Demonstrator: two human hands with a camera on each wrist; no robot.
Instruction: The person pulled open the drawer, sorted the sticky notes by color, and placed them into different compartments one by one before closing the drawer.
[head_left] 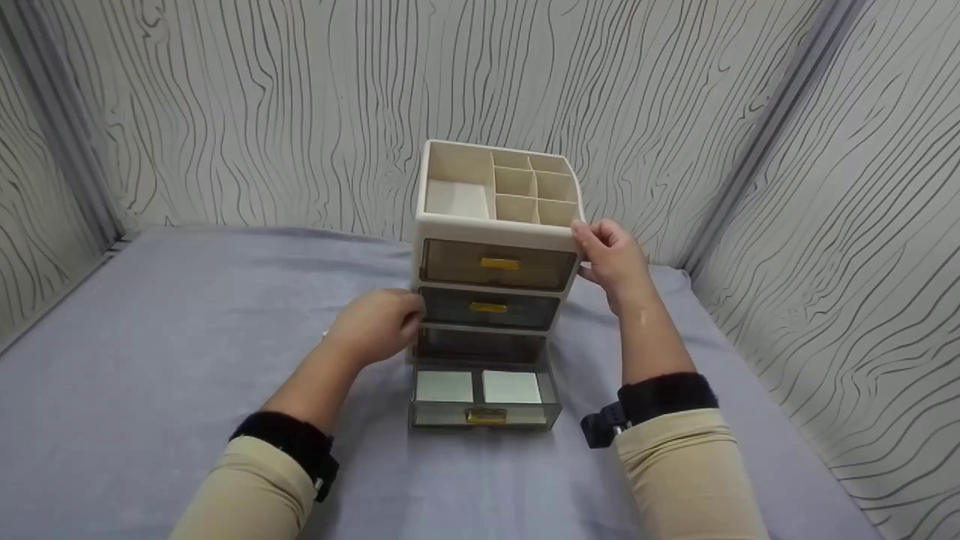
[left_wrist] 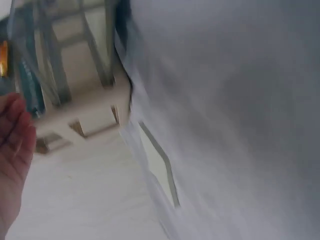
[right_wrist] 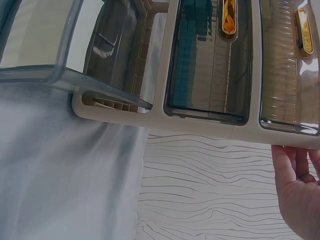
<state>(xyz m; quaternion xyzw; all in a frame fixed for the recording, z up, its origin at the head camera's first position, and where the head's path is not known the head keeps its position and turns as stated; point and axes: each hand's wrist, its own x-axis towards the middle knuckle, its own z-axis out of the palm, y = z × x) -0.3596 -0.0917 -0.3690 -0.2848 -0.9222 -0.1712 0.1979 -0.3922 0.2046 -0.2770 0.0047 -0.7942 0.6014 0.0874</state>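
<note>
A cream desktop drawer organizer (head_left: 491, 229) stands on the cloth. Its bottom drawer (head_left: 485, 416) is pulled out, with two pale square blocks (head_left: 444, 387) lying inside. At the organizer's upper right corner my right hand (head_left: 613, 259) grips the edge, thumb at the front. My left hand (head_left: 379, 322) is by the organizer's left side, near the middle drawer (head_left: 450, 307); its fingers bend loosely and nothing shows in them. Whether it touches the organizer I cannot tell. In the left wrist view a flat pale piece (left_wrist: 159, 160) lies on the cloth beside the organizer, mostly hidden in the head view.
The organizer's top has one large and several small compartments (head_left: 515, 180). A teal item (right_wrist: 195, 55) shows through the middle drawer's front. Grey-blue cloth (head_left: 225, 300) covers the surface. Wood-grain patterned walls (head_left: 300, 112) stand behind and at both sides.
</note>
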